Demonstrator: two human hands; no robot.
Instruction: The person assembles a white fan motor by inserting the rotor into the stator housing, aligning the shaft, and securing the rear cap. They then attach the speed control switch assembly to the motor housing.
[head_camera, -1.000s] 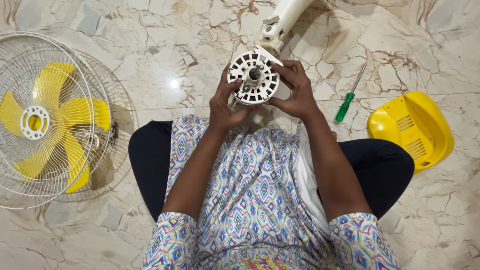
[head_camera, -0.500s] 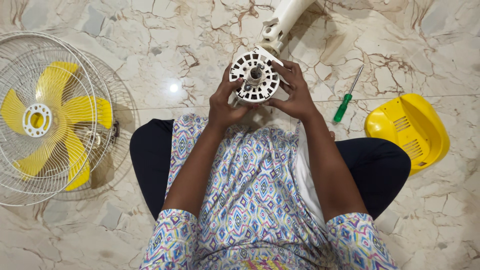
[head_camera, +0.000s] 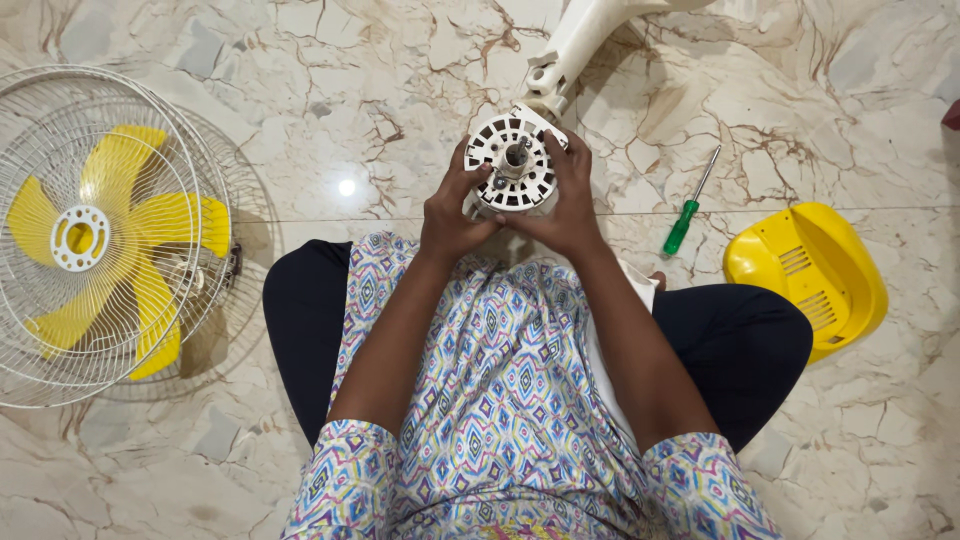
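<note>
Both hands clasp white fan motor (fingers curled, thumbs apparently on face).

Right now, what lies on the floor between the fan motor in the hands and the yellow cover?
In the head view, a green-handled screwdriver lies between the fan motor and the yellow cover.

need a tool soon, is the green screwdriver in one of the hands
No, the green screwdriver lies on the floor, while both hands grip the fan motor.
</note>
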